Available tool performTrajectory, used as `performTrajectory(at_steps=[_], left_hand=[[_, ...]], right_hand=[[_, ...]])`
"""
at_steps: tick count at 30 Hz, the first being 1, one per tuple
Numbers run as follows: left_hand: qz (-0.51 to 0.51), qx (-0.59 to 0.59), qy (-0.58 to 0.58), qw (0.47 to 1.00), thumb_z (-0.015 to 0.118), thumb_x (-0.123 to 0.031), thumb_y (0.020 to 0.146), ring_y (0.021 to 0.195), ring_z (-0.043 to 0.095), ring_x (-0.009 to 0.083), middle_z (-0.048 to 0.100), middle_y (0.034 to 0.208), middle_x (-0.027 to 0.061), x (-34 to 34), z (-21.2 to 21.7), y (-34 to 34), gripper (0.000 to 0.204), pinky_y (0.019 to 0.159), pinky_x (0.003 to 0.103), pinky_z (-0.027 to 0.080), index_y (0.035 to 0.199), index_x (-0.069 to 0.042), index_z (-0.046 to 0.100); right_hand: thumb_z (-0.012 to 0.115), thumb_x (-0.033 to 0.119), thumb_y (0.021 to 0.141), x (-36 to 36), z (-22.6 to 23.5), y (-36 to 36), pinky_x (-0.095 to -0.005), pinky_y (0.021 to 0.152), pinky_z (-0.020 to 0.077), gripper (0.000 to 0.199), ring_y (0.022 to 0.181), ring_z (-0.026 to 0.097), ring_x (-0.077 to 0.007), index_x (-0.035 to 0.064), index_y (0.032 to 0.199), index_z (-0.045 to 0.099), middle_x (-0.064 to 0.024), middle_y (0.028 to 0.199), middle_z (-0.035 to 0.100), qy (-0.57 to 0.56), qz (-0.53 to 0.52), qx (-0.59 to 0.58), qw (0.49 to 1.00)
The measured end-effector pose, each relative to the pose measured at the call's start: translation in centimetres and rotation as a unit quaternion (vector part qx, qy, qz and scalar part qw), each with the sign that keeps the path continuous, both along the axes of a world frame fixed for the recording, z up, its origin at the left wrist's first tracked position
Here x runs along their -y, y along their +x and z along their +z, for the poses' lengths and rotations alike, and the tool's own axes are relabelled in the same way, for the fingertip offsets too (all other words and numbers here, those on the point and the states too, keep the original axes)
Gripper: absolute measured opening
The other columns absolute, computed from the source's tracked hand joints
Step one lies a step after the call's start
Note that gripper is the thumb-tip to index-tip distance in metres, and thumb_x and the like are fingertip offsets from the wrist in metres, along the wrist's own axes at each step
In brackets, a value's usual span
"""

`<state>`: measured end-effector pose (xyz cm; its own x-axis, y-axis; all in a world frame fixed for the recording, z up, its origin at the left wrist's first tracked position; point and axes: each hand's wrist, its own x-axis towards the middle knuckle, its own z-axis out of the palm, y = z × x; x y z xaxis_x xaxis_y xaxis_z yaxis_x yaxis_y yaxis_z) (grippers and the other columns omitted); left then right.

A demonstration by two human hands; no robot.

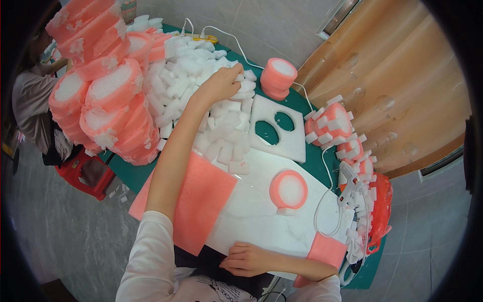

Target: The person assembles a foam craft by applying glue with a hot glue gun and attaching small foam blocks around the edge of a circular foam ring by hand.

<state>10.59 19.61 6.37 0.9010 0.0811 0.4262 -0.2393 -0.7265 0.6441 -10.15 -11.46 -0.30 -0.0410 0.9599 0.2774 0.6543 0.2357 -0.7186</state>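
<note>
Small white foam blocks (176, 83) are lying heaped across the table; a worker's left hand (220, 83) is resting over the heap toward two o'clock, fingers bending at a white piece, though whether they are gripping it is impossible to tell; the right hand (245, 259) is lying loosely curled at the near edge, toward six o'clock, with no object showing but the palm hidden; a pink-rimmed foam disc (289, 189) is sitting between four and five o'clock of the heap, a single block (286, 212) touching its near side.

Loose blocks could be sliding onto the pink sheet (201, 206) at six o'clock if the forearm drags through them; the tall pink stack (118, 110) at nine o'clock is looking top-heavy, and an elbow bump could be toppling it; a white cable (315, 220) is looping near the disc, where a tug could be knocking it askew.

The blocks are appearing soft, matte and square-cut; the disc is pairing a coral band with a pale round core; the stack is showing ragged white tufts; toward four o'clock, a white foam slab (289, 142) is displaying two oval holes; beneath, a glossy, veined board (236, 221) is covering part of a green tabletop (316, 161).
</note>
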Motion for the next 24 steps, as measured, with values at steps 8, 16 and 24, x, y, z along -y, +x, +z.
performTrajectory(at_steps=[8, 16, 24], left_hand=[[0.025, -0.171, 0.261, 0.950, 0.068, -0.015, 0.066, 0.095, 0.058, 0.0267, 0.062, 0.095, 0.0105, 1.5, -1.4, -0.3, 0.029, 0.078, 0.036, 0.048, 0.095, -0.016, 0.064], [0.025, -0.034, 0.122, 0.992, 0.066, -0.027, 0.072, 0.089, 0.062, 0.0215, 0.063, 0.098, 0.0081, -0.3, -0.1, 0.4, 0.025, 0.070, 0.033, 0.050, 0.092, -0.012, 0.066], [-0.389, 0.042, -0.601, 0.697, 0.051, -0.030, 0.086, 0.098, 0.057, 0.0255, 0.055, 0.103, 0.0066, 2.4, 4.4, -2.6, 0.047, 0.060, 0.029, 0.048, 0.126, -0.008, 0.038]], right_hand=[[0.061, 0.010, 0.078, 0.3, -0.7, 0.2, -0.0297, 0.072, 0.0414, 0.020, 0.078, 0.052, -0.0168, 0.0037, 0.097, 0.060, -0.0028, 0.088, 0.060, -0.024, 0.012, 0.007, 1.000], [0.060, 0.011, 0.078, 0.3, -1.0, 0.3, -0.0299, 0.073, 0.0409, 0.019, 0.080, 0.051, -0.0167, 0.0049, 0.096, 0.060, -0.0022, 0.089, 0.059, -0.012, 0.025, 0.017, 0.999], [0.060, 0.010, 0.079, 0.5, -1.1, 0.2, -0.0301, 0.073, 0.0413, 0.019, 0.079, 0.052, -0.0169, 0.0045, 0.096, 0.059, -0.0030, 0.087, 0.059, -0.004, 0.017, 0.005, 1.000]])
